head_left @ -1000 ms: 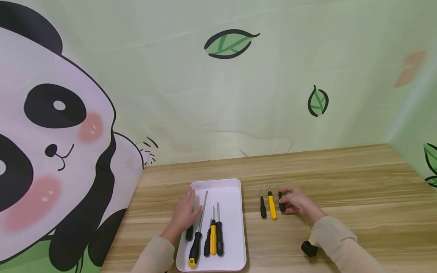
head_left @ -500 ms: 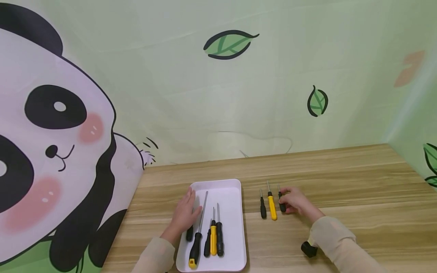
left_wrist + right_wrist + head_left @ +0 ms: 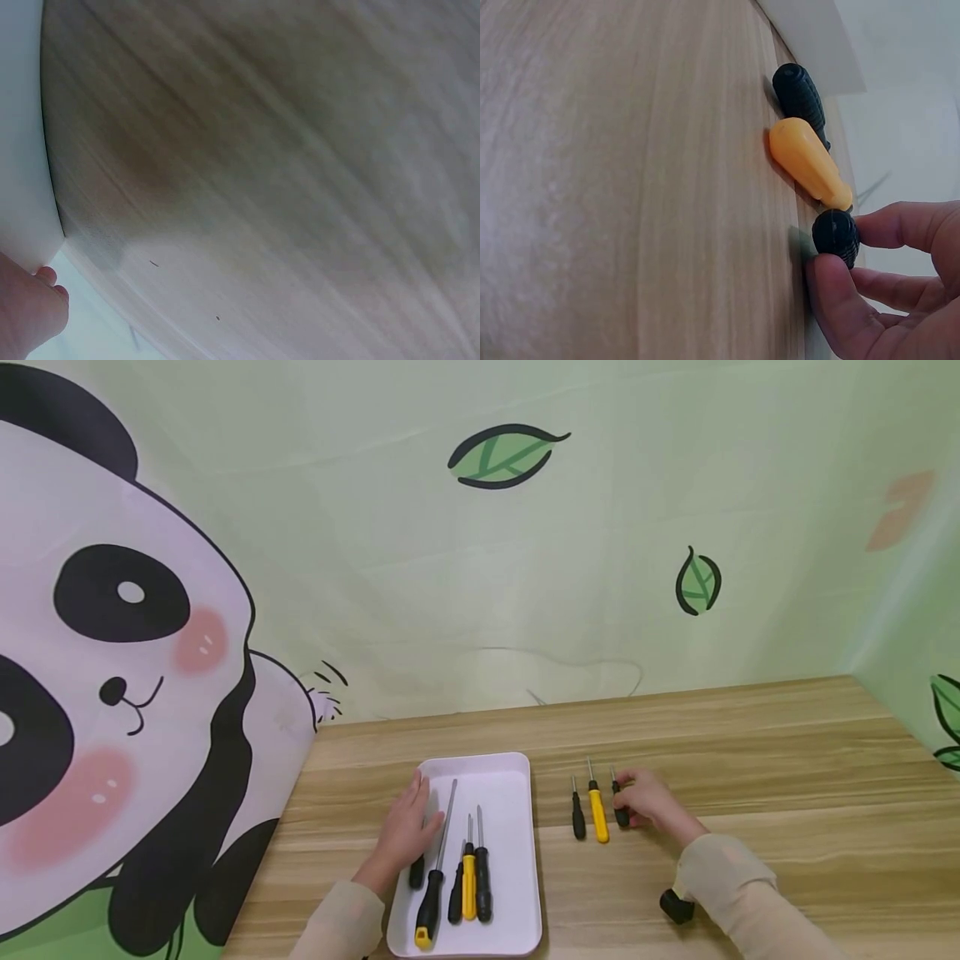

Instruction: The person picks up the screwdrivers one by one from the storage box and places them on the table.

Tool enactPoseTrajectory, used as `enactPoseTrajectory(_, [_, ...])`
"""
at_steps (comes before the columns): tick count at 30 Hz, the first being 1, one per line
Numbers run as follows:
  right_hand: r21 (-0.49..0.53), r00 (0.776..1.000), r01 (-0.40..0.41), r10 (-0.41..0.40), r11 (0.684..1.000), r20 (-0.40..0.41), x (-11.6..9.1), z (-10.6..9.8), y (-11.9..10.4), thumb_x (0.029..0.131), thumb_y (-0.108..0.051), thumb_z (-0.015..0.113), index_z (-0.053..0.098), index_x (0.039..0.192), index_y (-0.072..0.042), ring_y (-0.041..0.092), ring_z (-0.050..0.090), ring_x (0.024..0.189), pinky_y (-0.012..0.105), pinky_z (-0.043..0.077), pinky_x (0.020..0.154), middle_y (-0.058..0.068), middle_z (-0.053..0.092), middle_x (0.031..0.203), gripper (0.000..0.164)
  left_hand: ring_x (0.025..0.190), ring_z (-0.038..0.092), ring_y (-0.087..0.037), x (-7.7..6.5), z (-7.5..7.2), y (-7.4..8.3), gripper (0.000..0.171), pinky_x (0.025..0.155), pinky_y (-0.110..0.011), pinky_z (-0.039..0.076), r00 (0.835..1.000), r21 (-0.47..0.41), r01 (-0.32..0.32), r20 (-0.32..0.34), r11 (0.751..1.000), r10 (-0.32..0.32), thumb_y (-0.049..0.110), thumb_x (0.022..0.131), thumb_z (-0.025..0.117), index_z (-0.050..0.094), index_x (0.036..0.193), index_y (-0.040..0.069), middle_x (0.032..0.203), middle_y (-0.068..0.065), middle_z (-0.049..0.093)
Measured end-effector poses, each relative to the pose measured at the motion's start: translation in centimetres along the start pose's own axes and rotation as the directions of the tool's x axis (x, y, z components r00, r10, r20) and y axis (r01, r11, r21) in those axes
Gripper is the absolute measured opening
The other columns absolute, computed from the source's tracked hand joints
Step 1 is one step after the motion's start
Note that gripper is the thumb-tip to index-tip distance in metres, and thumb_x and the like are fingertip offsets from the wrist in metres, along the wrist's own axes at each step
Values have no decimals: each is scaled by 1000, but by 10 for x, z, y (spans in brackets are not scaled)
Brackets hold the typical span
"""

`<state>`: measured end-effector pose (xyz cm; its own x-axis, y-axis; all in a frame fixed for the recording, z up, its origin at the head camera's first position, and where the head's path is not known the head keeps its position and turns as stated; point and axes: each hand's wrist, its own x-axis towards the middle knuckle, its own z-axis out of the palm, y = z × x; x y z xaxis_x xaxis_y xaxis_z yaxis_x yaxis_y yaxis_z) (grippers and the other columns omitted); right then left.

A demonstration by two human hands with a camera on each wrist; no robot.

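My right hand pinches the handle of a small black screwdriver between thumb and fingers, at the right end of a row of screwdrivers on the table. Beside it lie a yellow screwdriver and, farther left, another black screwdriver. All three have their shafts toward the wall. My left hand rests at the left rim of a white tray, fingers fairly straight, thumb over the inside. It partly covers a dark-handled tool in the tray.
Inside the tray lie a long black-and-yellow screwdriver, a short black one, a yellow one and a black one. A printed wall cloth stands behind the wooden table. A black block-shaped object shows by the right sleeve.
The right hand stays on the black screwdriver, whose handle has shifted very slightly to the right. The right forearm has moved a touch left. The left hand and tray have stayed put.
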<state>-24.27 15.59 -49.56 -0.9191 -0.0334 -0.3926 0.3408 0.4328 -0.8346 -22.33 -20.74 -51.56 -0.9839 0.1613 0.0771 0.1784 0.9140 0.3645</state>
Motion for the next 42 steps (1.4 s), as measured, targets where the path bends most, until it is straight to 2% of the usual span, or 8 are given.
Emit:
enactPoseTrajectory(7, [-49,1000,19,-20,999,-19,-1,2,-1,73,2,56,43,120,8,15,50,56,25,48,46,24,51,101,49,134,21,-31,0,0,0,65,107,-47,22,1000,1,4,3,1000,-4,33,88,49,24,138,0,148,-14,13])
enactPoseTrajectory(25, [-51,995,81,-83,995,-46,-7,-1,4,76,3,61,48,117,11,13,53,57,26,50,49,30,48,115,44,134,21,-31,1,1,1,65,107,-47,22,1000,5,10,10,1000,-10,33,88,49,24,138,0,148,-13,12])
enactPoseTrajectory(28, [-31,996,77,-78,997,-47,-7,-2,6,76,3,61,48,116,12,13,53,55,25,50,49,29,50,112,43,134,21,-31,1,1,0,65,107,-46,22,1000,5,12,8,1000,-12,34,88,49,24,138,0,148,-13,12])
enactPoseTrajectory(34, [-2,997,62,-62,998,-41,-5,-3,10,76,4,60,48,114,14,12,51,51,25,50,47,24,55,95,41,134,20,-30,1,2,-1,66,107,-46,22,1000,9,13,12,1000,-13,34,88,49,24,138,1,148,-12,11])
enactPoseTrajectory(42, [31,998,64,-63,998,-33,-5,-4,11,77,5,59,47,115,15,10,49,48,22,48,46,17,57,85,41,134,19,-29,2,2,-1,66,107,-46,21,1000,6,22,20,1000,-22,34,88,49,23,139,2,149,-11,10])
